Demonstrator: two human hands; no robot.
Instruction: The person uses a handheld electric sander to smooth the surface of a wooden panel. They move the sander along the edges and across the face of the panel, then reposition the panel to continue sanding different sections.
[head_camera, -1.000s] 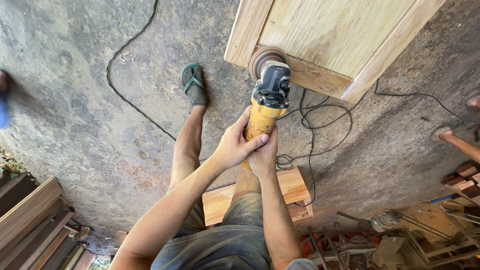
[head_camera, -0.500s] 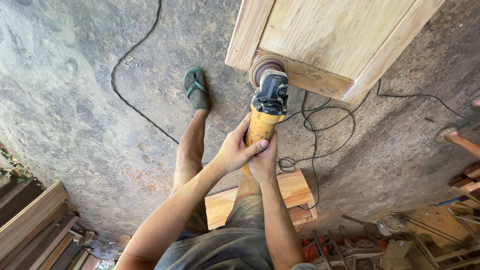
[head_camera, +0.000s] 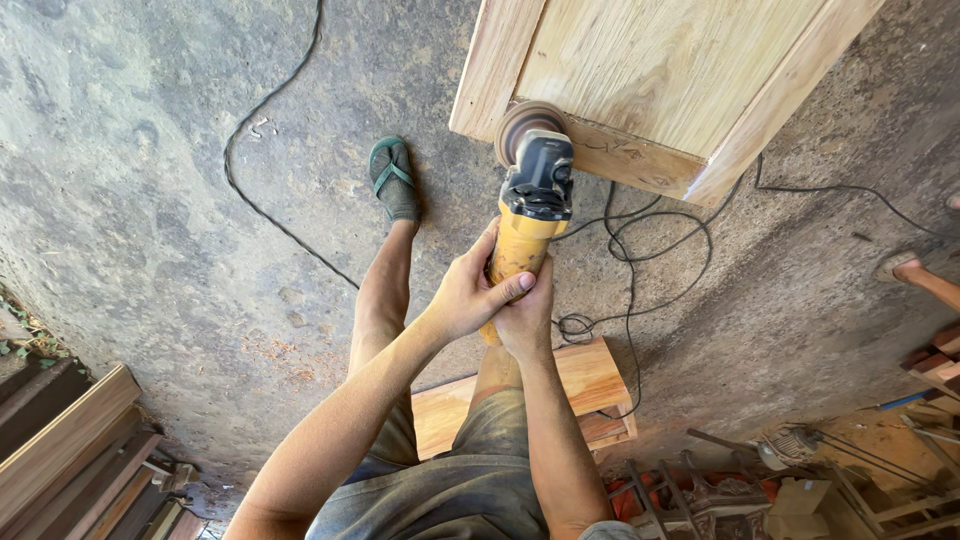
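Observation:
Both hands grip the yellow body of an angle grinder (head_camera: 532, 205) with a black head. My left hand (head_camera: 465, 292) wraps the handle from the left; my right hand (head_camera: 525, 318) clasps it just below and behind. The grinder's round sanding disc (head_camera: 522, 122) presses against the lower rail of a pale wooden door panel (head_camera: 660, 75) that fills the top right. My left leg stretches forward, its foot in a green sandal (head_camera: 393, 178) on the concrete floor.
Black power cables (head_camera: 640, 265) loop on the floor under the panel, and another cable (head_camera: 262, 190) runs off to the upper left. A low wooden stool (head_camera: 590, 385) is beneath me. Timber planks (head_camera: 70, 455) lie bottom left, and clutter of tools and wood bottom right.
The grinder and both hands have stayed on the panel's lower rail, with only a slight shift of the view. The grip is the same.

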